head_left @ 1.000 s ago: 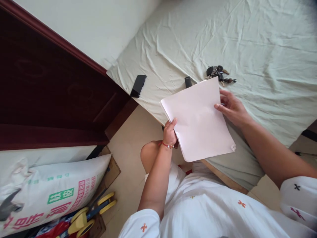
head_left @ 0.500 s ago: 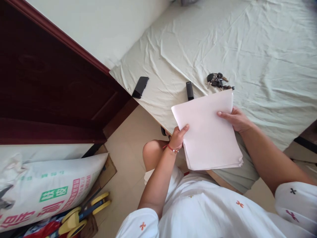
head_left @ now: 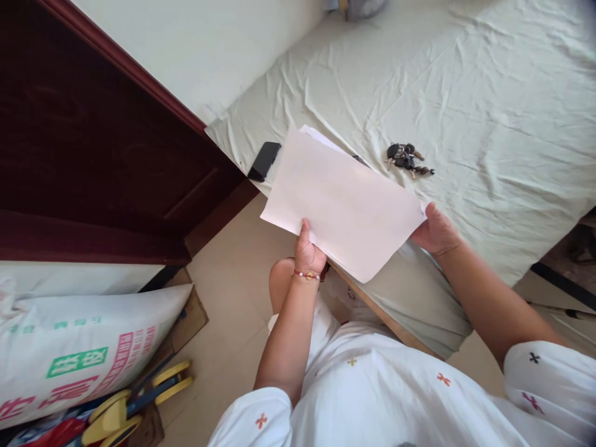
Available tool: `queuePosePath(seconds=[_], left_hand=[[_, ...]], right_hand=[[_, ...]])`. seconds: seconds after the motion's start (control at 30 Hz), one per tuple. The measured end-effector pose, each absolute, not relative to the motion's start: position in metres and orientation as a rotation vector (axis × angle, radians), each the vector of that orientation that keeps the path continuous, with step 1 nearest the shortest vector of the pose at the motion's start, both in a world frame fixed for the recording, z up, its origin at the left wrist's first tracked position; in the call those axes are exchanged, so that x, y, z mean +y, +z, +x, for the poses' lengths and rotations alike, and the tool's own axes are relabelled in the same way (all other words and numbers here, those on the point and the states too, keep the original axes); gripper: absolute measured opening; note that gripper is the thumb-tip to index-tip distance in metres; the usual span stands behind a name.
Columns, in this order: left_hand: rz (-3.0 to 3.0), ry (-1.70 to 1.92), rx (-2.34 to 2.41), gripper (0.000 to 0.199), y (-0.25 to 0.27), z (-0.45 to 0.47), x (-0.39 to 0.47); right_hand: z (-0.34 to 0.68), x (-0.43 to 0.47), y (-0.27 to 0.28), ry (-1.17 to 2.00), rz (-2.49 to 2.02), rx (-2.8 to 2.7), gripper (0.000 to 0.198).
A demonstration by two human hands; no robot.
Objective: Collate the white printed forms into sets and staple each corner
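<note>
I hold a stack of white paper sheets (head_left: 342,205) over the near edge of a bed covered by a pale green sheet (head_left: 465,93). My left hand (head_left: 308,251), with a red bead bracelet at the wrist, grips the stack's lower left edge. My right hand (head_left: 435,231) grips its right corner from beneath. The stack lies turned with its long side running left to right. A bunch of keys (head_left: 407,158) lies on the bed just beyond the paper. A black flat device (head_left: 264,160) rests near the bed's left corner, partly behind the paper.
A dark wooden door (head_left: 93,155) stands at the left. A large printed sack (head_left: 79,354) lies on the floor at the lower left, with yellow and blue clamps (head_left: 139,400) beside it. The beige tiled floor (head_left: 228,298) shows between the sack and my knee.
The paper stack has been turned from upright to lengthwise and shifted left. It now hides the small black object that lay left of the keys. My right hand moved under the right corner.
</note>
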State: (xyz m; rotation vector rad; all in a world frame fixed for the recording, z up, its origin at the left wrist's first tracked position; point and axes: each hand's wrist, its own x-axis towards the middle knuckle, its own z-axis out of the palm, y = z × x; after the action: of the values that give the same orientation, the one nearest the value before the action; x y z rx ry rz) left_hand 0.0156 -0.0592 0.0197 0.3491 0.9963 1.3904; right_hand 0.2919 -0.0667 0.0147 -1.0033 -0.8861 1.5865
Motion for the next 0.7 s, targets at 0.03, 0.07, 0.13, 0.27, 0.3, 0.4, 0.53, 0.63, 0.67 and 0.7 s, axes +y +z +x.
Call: queuePosePath(seconds=[0.03, 0.07, 0.13, 0.27, 0.3, 0.4, 0.53, 0.63, 0.67, 0.7], left_hand=[[0.359, 1.4, 0.991, 0.054, 0.021, 0.015, -0.059], [0.371, 1.411, 0.986, 0.053, 0.023, 0.016, -0.059], [0.401, 1.423, 0.974, 0.053, 0.026, 0.019, -0.059], [0.437, 1.394, 0.946, 0.055, 0.025, 0.027, -0.061], [0.439, 1.389, 0.952, 0.052, 0.024, 0.025, -0.061], [0.468, 1.415, 1.025, 0.046, 0.022, 0.008, -0.055], [0.726, 1.465, 1.087, 0.064, 0.025, -0.026, -0.041], [0.949, 1.4, 1.084, 0.08, 0.029, -0.036, -0.034], [1.003, 1.349, 1.072, 0.081, 0.03, -0.036, -0.033], [1.048, 1.288, 1.053, 0.081, 0.029, -0.035, -0.032]], right_hand=[[0.287, -0.068, 0.018, 1.554, -0.988, -0.892, 0.075], [0.281, -0.07, 0.021, 1.531, -0.984, -0.903, 0.072], [0.27, -0.074, 0.026, 1.532, -0.991, -0.926, 0.065], [0.254, -0.082, 0.029, 1.546, -1.052, -0.934, 0.068], [0.253, -0.082, 0.029, 1.503, -1.083, -0.934, 0.071], [0.266, -0.081, 0.032, 1.32, -1.173, -0.958, 0.07], [0.303, -0.083, 0.043, 1.125, -1.216, -1.034, 0.052], [0.328, -0.089, 0.051, 1.011, -1.322, -1.132, 0.041], [0.333, -0.09, 0.052, 1.009, -1.371, -1.206, 0.038], [0.337, -0.091, 0.053, 1.024, -1.406, -1.306, 0.036]])
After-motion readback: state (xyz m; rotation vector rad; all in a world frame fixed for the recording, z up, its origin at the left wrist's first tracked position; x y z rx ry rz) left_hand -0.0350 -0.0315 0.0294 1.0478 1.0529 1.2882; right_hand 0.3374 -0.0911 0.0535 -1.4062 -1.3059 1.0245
